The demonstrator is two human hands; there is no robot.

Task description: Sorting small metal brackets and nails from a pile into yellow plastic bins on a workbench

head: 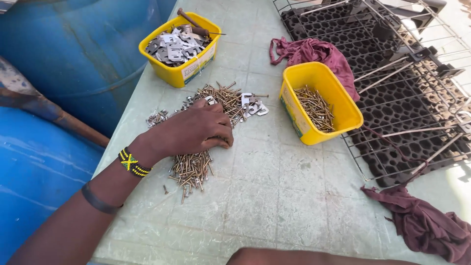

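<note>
A: Near edge: right forearm (314,256) barely in frame, its hand is out of view.
B: Left hand (194,130)?
A: Palm down on the screw pile (191,169), fingers together, curled over it. Screws lie mostly lengthwise toward the wrist; more sit just beyond the fingertips, yellow tub (319,100) farther right.

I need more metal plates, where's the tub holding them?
In the head view, the yellow tub of metal plates sits at the table's far left, beyond the loose screw pile and the left hand.
</note>
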